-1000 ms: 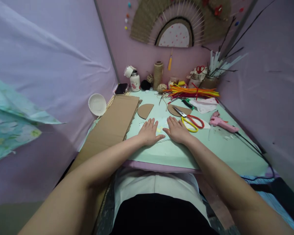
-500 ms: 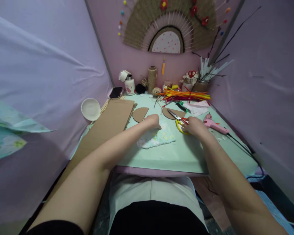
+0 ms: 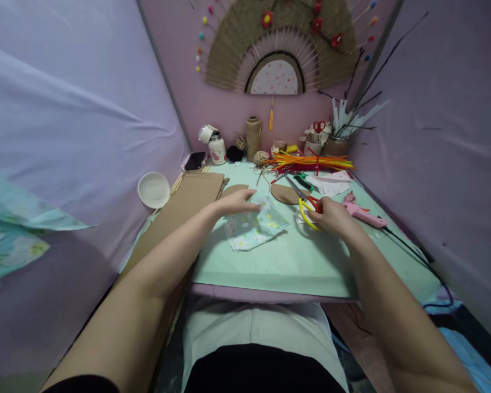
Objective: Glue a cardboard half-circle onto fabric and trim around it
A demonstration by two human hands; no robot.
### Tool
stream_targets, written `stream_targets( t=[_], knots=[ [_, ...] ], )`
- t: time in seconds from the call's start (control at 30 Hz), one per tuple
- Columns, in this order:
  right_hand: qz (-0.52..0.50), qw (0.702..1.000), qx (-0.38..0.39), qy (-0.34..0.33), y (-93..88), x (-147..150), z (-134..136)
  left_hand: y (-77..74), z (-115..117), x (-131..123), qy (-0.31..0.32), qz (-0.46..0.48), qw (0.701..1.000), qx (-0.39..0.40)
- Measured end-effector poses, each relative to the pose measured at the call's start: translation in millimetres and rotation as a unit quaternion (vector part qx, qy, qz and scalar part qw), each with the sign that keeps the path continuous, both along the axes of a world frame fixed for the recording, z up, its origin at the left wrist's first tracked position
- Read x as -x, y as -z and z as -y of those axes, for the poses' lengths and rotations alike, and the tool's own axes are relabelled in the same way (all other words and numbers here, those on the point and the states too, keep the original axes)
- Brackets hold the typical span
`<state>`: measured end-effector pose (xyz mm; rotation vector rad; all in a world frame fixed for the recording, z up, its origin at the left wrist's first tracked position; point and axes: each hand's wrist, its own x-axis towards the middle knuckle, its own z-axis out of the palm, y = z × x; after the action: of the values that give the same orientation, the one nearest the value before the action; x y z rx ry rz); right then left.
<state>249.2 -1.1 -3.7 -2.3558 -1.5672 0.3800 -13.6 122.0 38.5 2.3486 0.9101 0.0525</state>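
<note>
My left hand [image 3: 239, 202] reaches over the upper left of a pale green floral fabric piece [image 3: 257, 229], thumb and fingers apart. Whether it touches the cloth is hard to tell. My right hand [image 3: 331, 214] is closed on scissors [image 3: 305, 201] with a red and a yellow handle, blades pointing up and left above the table. Below the blades lies a rounded cardboard piece [image 3: 284, 193]. Another cardboard piece [image 3: 235, 189] is partly hidden behind my left hand. A small white scrap [image 3: 300, 217] sits under the scissor handles.
A long cardboard sheet [image 3: 180, 218] runs along the left edge. At right lies a pink glue gun [image 3: 364, 215] with a black cord. Behind are green-handled pliers [image 3: 303, 181], orange and yellow pipe cleaners [image 3: 311, 161], a twine spool [image 3: 253, 139] and a phone [image 3: 195, 161].
My left hand has shifted left and its fingers have spread, uncovering more of the fabric, which has moved slightly. My right hand has moved slightly right with the scissors.
</note>
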Motion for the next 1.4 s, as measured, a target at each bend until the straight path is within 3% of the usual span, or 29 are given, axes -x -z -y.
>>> stream_targets(
  t=[0.1, 0.13, 0.23, 0.3, 0.43, 0.57, 0.73, 0.93, 1.23, 1.4],
  knots=[
    [-0.118, 0.989, -0.072, -0.048, -0.6, 4, 31, -15.8, 6, 42, -0.018, 0.157, 0.982, 0.102],
    [-0.211, 0.967, -0.108, -0.093, -0.1, 7, 42, -21.5, 9, 55, -0.036, 0.185, 0.974, 0.128],
    [-0.449, 0.839, -0.156, -0.264, 4.0, 23, 70, -37.8, 19, 90, -0.068, 0.269, 0.941, 0.193],
    [-0.541, 0.762, -0.159, -0.318, 7.6, 39, 85, -45.9, 25, 106, -0.068, 0.325, 0.913, 0.235],
    [-0.676, 0.666, -0.044, -0.311, 10.5, 71, 109, -48.8, 28, 123, -0.060, 0.375, 0.875, 0.300],
    [-0.728, 0.607, 0.004, -0.317, 9.5, 86, 127, -40.1, 25, 126, -0.066, 0.393, 0.856, 0.328],
    [-0.750, 0.565, 0.053, -0.340, 14.2, 88, 130, -34.1, 24, 124, -0.058, 0.413, 0.840, 0.347],
    [-0.742, 0.546, 0.053, -0.385, 12.7, 91, 124, -31.7, 24, 126, -0.057, 0.398, 0.842, 0.361],
    [-0.733, 0.538, 0.078, -0.409, 13.0, 95, 124, -35.7, 39, 118, -0.050, 0.382, 0.840, 0.382],
    [-0.750, 0.533, 0.097, -0.380, 3.3, 96, 127, -42.9, 52, 111, -0.038, 0.331, 0.865, 0.375]
  ],
)
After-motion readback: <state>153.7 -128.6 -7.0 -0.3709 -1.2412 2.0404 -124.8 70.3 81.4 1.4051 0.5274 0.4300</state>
